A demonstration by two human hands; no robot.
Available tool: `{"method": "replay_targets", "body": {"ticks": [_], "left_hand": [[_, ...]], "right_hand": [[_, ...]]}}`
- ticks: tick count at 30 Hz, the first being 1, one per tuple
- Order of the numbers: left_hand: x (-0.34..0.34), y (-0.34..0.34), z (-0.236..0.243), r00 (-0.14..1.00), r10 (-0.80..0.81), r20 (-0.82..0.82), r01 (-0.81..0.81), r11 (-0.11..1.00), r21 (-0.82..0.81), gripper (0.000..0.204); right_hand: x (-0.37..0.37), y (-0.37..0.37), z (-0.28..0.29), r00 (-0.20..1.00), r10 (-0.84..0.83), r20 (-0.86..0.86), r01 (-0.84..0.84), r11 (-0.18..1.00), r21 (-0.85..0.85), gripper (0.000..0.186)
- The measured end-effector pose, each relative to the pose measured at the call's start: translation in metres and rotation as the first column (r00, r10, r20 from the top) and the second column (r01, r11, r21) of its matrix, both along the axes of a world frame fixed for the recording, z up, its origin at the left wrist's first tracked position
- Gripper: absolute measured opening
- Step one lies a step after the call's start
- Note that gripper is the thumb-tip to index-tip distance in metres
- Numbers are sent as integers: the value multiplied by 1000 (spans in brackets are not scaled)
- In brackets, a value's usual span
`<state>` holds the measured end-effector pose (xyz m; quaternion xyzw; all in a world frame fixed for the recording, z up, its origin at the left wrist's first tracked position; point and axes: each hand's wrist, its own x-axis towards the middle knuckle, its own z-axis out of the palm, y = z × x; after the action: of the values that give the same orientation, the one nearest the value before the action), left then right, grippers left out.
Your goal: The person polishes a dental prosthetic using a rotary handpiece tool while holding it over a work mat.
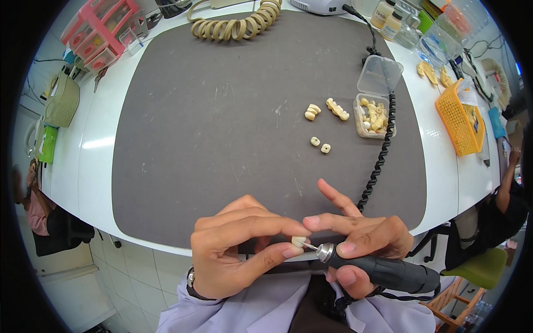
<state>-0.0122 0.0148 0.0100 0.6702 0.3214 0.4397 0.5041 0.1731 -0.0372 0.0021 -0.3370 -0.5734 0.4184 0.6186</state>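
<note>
The left hand [236,244] pinches a false tooth [298,242] between thumb and finger, just left of the right hand [369,240] gripping a drill [391,272]; the tooth looks light, hard, possibly slippery, best held by its sides.

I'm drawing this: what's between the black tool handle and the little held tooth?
Between handle and tooth, the head view shows a silver nose and thin metal bit.

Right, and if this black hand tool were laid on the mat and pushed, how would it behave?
The black hand tool looks round, so it would probably roll. Its metal nose suggests some weight. The thin bit looks stiff but may snap sideways.
</note>
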Motion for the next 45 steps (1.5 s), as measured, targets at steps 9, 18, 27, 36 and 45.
{"method": "replay_targets", "body": {"ticks": [9,18,27,36,45], "left_hand": [[0,0,-1,1000,1,-16,-1,1000,3,21],[0,-1,1,1000,-1,-20,1,1000,-10,18],[0,0,-1,999,-4,-35,5,1000,21,18],[0,1,1,1000,-2,-25,2,1000,21,18],[-1,1,-2,999,2,-53,1,998,56,18]], "right_hand": [[-3,1,-1,1000,-23,2,23,1000,11,23],[0,0,1,999,-26,-41,26,1000,-7,23],[-4,1,-2,997,-54,-53,54,999,-2,24],[-6,0,-1,995,-81,-60,82,997,12,25],[-4,0,-5,998,-48,-32,49,998,31,24]]}}
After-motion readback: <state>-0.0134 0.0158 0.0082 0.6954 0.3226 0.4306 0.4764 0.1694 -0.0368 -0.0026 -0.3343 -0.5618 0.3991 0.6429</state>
